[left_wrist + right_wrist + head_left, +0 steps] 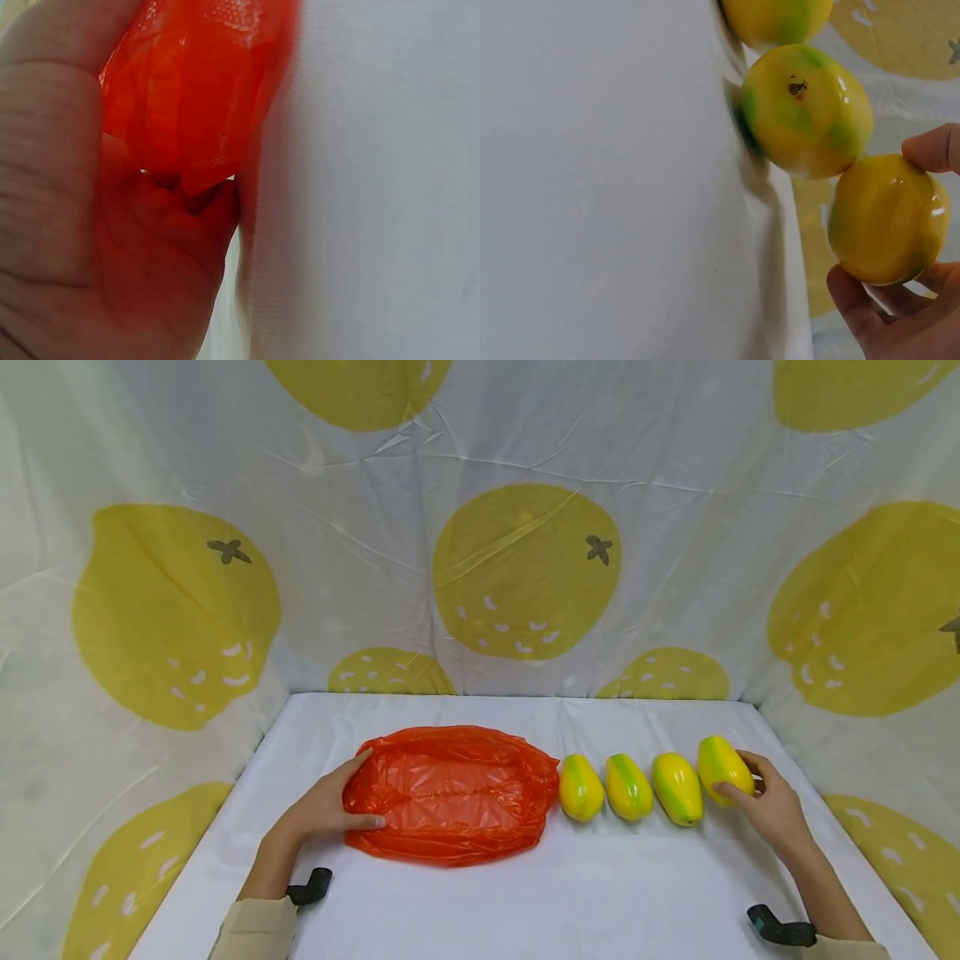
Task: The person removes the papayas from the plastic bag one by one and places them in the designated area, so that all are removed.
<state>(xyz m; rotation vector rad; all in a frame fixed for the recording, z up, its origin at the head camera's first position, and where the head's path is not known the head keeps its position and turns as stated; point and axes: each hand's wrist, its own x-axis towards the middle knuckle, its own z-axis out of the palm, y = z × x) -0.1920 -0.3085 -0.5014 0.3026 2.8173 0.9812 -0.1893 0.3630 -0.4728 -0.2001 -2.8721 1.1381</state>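
A red plastic bag [457, 793] lies spread on the white table, its mouth facing up. My left hand [322, 806] holds the bag's left edge, with the thumb on the near rim and the fingers at the far side. In the left wrist view the red film [195, 90] passes between thumb and fingers. At the right, my right hand [772, 802] grips a yellow-green papaya [722, 768] between thumb and fingers. The held papaya [889, 221] is lifted off the table in the right wrist view, close beside another papaya [806, 112].
Three more papayas stand in a row between the bag and my right hand: one by the bag [581, 789], a middle one [628, 787] and a right one [677, 789]. A lemon-print cloth [660, 593] hangs behind and beside the white table [525, 910].
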